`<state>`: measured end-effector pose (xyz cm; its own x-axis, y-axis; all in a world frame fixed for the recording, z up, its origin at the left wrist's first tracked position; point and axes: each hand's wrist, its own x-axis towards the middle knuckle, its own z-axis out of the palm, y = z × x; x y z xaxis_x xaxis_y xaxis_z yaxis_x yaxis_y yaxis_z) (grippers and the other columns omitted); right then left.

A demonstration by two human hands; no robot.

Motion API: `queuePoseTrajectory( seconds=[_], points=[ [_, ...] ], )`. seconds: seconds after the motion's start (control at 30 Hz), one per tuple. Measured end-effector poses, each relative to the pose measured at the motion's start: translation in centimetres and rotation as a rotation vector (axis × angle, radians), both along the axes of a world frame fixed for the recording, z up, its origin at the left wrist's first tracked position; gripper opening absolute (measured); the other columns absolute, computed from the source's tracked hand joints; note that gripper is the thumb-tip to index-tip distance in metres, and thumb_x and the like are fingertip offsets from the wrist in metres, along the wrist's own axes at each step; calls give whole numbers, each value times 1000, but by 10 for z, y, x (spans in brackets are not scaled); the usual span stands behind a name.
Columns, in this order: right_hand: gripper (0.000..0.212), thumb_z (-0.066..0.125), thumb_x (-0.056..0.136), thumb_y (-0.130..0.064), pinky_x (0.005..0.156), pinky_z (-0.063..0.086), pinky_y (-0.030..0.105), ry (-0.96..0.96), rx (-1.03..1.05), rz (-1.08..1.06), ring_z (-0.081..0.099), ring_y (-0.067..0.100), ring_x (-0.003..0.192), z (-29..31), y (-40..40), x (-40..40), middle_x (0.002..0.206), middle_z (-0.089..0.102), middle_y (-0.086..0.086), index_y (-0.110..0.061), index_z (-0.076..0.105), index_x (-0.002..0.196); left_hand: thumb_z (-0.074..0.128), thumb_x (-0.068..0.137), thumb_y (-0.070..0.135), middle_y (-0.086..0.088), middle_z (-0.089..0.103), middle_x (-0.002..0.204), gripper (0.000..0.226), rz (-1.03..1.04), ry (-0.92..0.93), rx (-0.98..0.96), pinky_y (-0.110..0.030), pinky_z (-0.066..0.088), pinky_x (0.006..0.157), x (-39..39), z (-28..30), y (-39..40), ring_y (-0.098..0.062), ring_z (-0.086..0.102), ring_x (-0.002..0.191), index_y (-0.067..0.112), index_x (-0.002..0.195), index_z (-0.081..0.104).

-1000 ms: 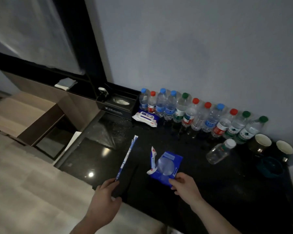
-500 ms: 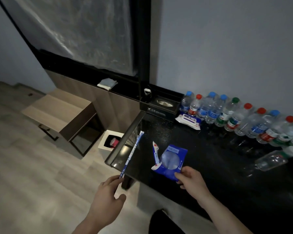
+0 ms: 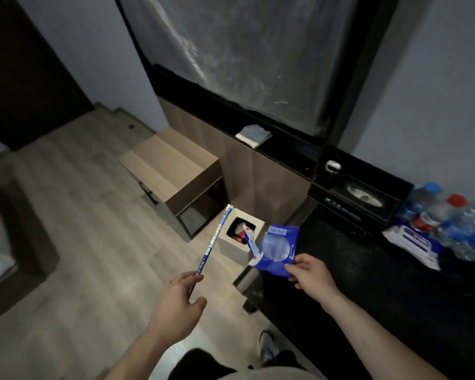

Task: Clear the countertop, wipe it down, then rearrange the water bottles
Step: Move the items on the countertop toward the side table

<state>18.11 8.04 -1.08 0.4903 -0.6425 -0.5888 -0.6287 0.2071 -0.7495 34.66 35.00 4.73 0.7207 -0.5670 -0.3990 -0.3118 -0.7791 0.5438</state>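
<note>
Now both hands carry litter. Left hand [image 3: 176, 300] pinches a long blue-and-white wrapper [image 3: 214, 240], grip tight at its lower end. Right hand [image 3: 310, 277] grips a blue packet [image 3: 279, 249] beside the black tabletop [image 3: 368, 283] edge. Open-topped bin [image 3: 240, 237] sits on the floor beyond. Water bottles [image 3: 447, 223] cluster far right on the tabletop.

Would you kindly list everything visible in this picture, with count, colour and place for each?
long wrapper: one, blue and white, held in left hand
blue packet: one, blue, held in right hand
bin: one, beige, on floor beside countertop
countertop: one, black, right
water bottles: several, clear, far right along wall
wipes pack: one, white and blue, before bottles
tissue box: one, black, countertop corner
low cabinet: one, wooden, left of bin
left hand: one
right hand: one
</note>
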Motion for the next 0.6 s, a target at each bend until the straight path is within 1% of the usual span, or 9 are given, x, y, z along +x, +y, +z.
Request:
queuePoseTrajectory(
  seconds=[0.07,0.13,0.2,0.23,0.3,0.4,0.47,0.5,0.6],
  points=[
    [6,75,93,-19,64,56,31,1,5,11,73,16,74,0,-8,33,83,77,-1,-16,72,97,65,81,24,22,52,137,53,18,-4,6,-18,37,101,20,-1,-4,-7,52,122,27,133,66],
    [6,74,92,-18,63,56,30,12,3,12,74,16,74,-2,-18,58,84,78,1,-16,72,98,67,83,18,24,50,135,51,15,4,-3,-4,32,93,41,-3,-14,0,50,116,27,133,65],
    [5,74,92,-17,62,56,29,18,-2,0,73,15,72,-6,-26,79,85,78,3,-15,72,97,67,83,16,22,50,137,51,2,38,-1,4,30,87,67,-11,-25,2,52,115,26,134,65],
    [6,74,92,-17,62,56,29,26,-5,-13,73,14,72,-10,-29,87,84,78,2,-15,72,96,67,84,16,21,50,138,51,-16,62,4,3,30,89,81,-16,-30,1,53,119,25,134,64],
    [6,74,91,-18,63,56,28,50,3,-50,74,15,74,-17,-32,102,84,78,0,-17,72,97,67,85,17,19,49,140,52,-59,98,12,-5,33,97,112,-26,-42,-3,53,126,24,136,62],
    [6,73,93,-19,67,59,32,70,47,-154,74,20,82,-30,-30,130,90,77,3,-19,70,99,65,87,17,16,49,140,52,-150,147,37,-10,38,97,164,-42,-63,-4,57,119,23,138,61],
    [7,72,94,-17,66,59,32,89,83,-247,74,23,82,-45,-24,154,92,76,7,-15,69,101,66,87,16,13,50,139,52,-217,185,54,-14,43,97,202,-54,-74,-4,59,113,23,138,61],
    [9,72,95,-15,64,58,31,97,107,-306,73,23,79,-51,-19,167,91,75,8,-12,68,103,66,87,15,12,51,139,52,-251,202,64,-13,45,95,222,-59,-79,-4,60,109,23,138,61],
    [13,69,96,-10,59,55,31,131,194,-495,68,23,74,-65,0,206,89,72,12,-5,66,108,63,88,10,9,58,130,48,-323,264,127,-2,45,76,281,-72,-86,3,64,85,24,134,63]
  ],
)
